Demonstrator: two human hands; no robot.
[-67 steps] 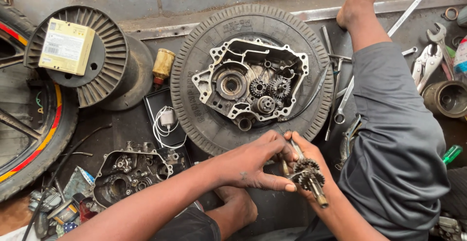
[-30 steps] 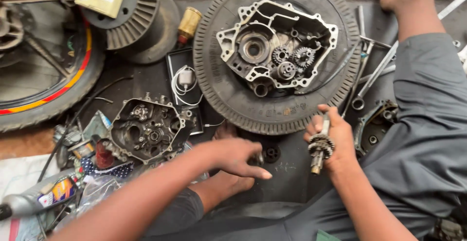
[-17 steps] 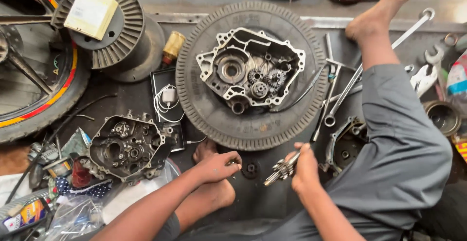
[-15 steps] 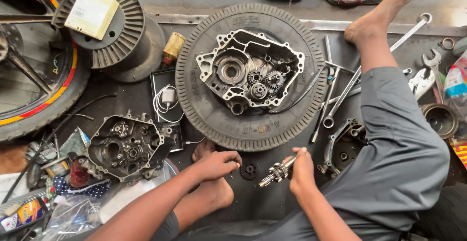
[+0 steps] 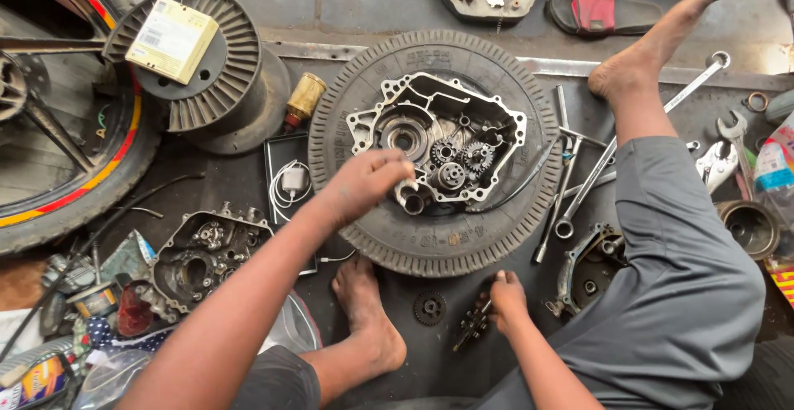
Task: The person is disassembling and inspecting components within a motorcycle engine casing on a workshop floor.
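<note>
Landmark: the tyre, which lay flat on the dark floor.

Engine case half sat in the middle of the tyre, open side up, gears visible in its right part.

Left hand was over the tyre's lower-left part, at the lower-left edge of the case. Fingers were curled together, tips bunched near a round bore at the case's bottom edge. Whether they pinched a small part could not be told; nothing sizeable was in the grip.

Right hand was below the tyre, just off its lower-right rim, low to the floor. Fingers were closed around the upper end of a gear shaft, which pointed down-left away from the tyre and was held or rested on the floor; contact with the floor could not be told.

A small loose gear lay on the floor just below the tyre, left of the gear shaft, apart from it.

Second case half lay left of the tyre's lower edge. Spanners lay to the tyre's right. A finned drum with a yellowish box on top stood to the upper left of the tyre.
</note>
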